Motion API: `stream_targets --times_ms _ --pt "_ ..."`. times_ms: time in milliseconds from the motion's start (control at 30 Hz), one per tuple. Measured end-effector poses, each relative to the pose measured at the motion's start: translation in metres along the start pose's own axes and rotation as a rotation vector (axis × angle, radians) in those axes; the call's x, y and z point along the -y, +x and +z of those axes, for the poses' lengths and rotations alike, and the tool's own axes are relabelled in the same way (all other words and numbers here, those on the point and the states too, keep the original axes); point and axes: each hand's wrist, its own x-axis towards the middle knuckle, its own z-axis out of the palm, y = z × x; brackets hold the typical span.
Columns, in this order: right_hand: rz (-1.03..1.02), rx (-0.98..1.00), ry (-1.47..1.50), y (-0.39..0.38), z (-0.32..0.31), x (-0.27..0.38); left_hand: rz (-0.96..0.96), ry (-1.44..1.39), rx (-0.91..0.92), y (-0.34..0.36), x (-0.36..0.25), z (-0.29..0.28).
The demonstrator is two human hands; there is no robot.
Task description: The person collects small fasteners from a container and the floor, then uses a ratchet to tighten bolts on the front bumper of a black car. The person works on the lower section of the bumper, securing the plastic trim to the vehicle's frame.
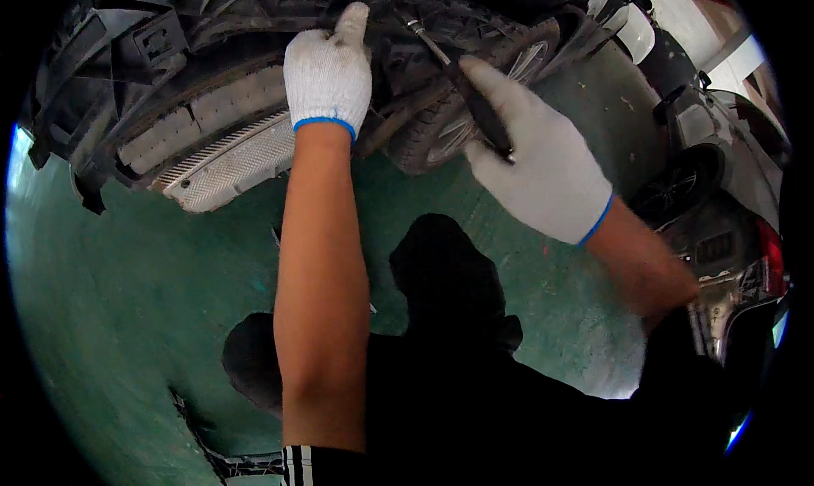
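My right hand [543, 159], in a white knit glove with a blue cuff, is wrapped round a black-handled tool [479, 108]. The tool's slim metal shaft slants up and left, and its tip goes into shadow by the dark underside of a car. My left hand [329, 75], gloved the same way, rests against the dark car part [242, 19] at the top. One of its digits points upward; the other fingers curl out of sight, so what they grip is hidden. Below that hand hangs a silvery ribbed panel [233, 159].
A car wheel [432, 134] stands just left of my right hand. Green floor [170, 274] spreads below, with my dark shoe [254, 359] on it. A black strip-like part [199, 431] lies at lower left. Another vehicle [721, 189] and loose car parts are at the right.
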Motion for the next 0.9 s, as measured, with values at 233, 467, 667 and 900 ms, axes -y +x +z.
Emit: stream_targets --times_ms 233,467,667,900 --pt "-0.226 -0.094 -0.147 0.009 0.007 -0.024 0.122 0.065 -0.005 -0.003 0.0 -0.001" --pt "0.052 0.044 0.519 0.002 0.006 -0.016 -0.078 0.06 0.015 -0.006 -0.015 -0.002" --pt "-0.492 -0.023 -0.726 0.003 -0.016 -0.01 -0.072 -0.087 0.03 -0.008 -0.016 0.004" --pt "-0.054 0.025 1.034 -0.004 0.051 -0.038 -0.024 0.059 -0.022 -0.006 0.002 0.0"
